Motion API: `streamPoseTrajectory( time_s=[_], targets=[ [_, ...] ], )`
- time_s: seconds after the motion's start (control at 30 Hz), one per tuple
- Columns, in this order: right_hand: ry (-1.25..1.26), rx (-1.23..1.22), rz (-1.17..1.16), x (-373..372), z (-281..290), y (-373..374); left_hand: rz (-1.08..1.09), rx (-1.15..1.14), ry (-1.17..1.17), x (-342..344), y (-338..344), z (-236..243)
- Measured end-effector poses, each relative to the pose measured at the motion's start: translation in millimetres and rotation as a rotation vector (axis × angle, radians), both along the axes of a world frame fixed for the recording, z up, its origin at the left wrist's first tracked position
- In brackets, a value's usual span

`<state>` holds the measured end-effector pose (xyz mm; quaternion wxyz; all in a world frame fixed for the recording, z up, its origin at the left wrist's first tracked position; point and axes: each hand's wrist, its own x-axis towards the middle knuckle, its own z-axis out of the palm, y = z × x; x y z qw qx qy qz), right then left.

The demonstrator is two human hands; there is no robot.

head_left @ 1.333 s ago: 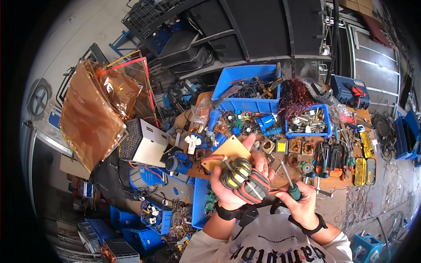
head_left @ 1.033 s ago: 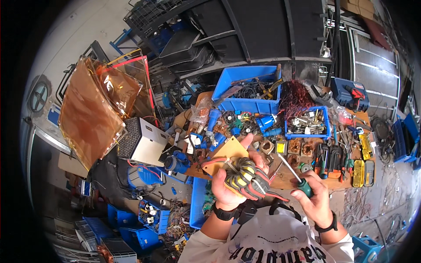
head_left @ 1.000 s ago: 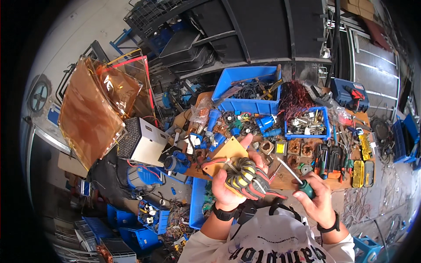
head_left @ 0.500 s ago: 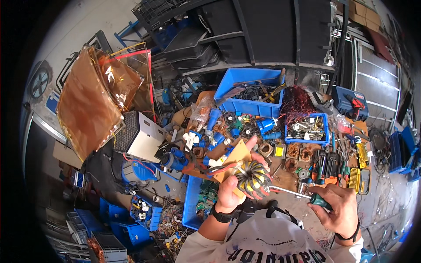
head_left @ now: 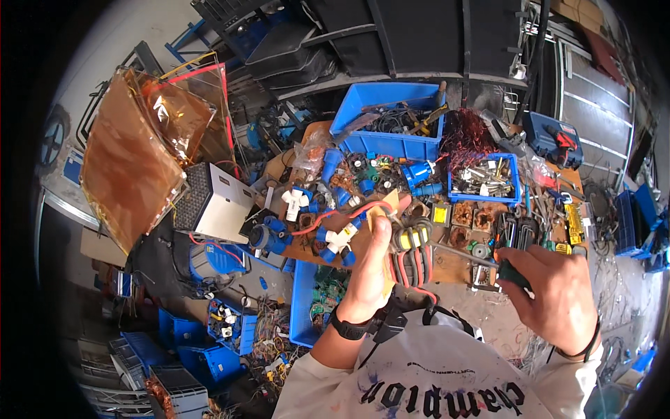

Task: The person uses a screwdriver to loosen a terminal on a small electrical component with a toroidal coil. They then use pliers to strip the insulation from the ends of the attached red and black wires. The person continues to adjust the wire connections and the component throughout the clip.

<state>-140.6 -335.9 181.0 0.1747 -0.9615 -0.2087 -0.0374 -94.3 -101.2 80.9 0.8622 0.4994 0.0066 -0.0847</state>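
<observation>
The head camera looks down and forward, close above the left hand (head_left: pixel 370 276), right hand (head_left: pixel 557 300) and workbench (head_left: pixel 452 270).

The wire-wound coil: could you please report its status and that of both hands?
Left hand holding the wire-wound coil. Right hand gripping screwdriver, shaft pointing at the coil, tip contact unclear. Red wire hanging below, off the shaft.

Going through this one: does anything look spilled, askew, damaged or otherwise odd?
Mostly untidiness: a dark red wire tangle sprawls by the small blue bin of metal parts, and loose wires lie heaped at lower left, beside another blue bin rather than gathered inside. The coil in the left hand shows no clear damage.
</observation>
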Motion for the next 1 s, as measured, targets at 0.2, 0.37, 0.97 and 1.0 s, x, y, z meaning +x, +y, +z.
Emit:
streamPoseTrajectory(
  time_s=[0.2, 0.37, 0.97, 1.0],
  targets=[
    [0.084, 0.100, 0.048, 21.6, 1.3, 0.8, 0.020, -0.004, 0.031, 4.2, 0.6, -8.5],
    [0.177, 0.209, 0.020, 29.9, -21.4, 1.2, -0.049, 0.031, 0.080, 2.7, -0.3, -3.7],
    [0.108, 0.460, -0.127, 13.4, -76.6, 32.5, 0.092, -0.239, 0.121, 8.2, -1.6, -19.5],
    [0.096, 0.479, -0.133, 12.5, -80.2, 34.3, 0.079, -0.243, 0.120, 8.2, -1.1, -18.7]
  ],
)
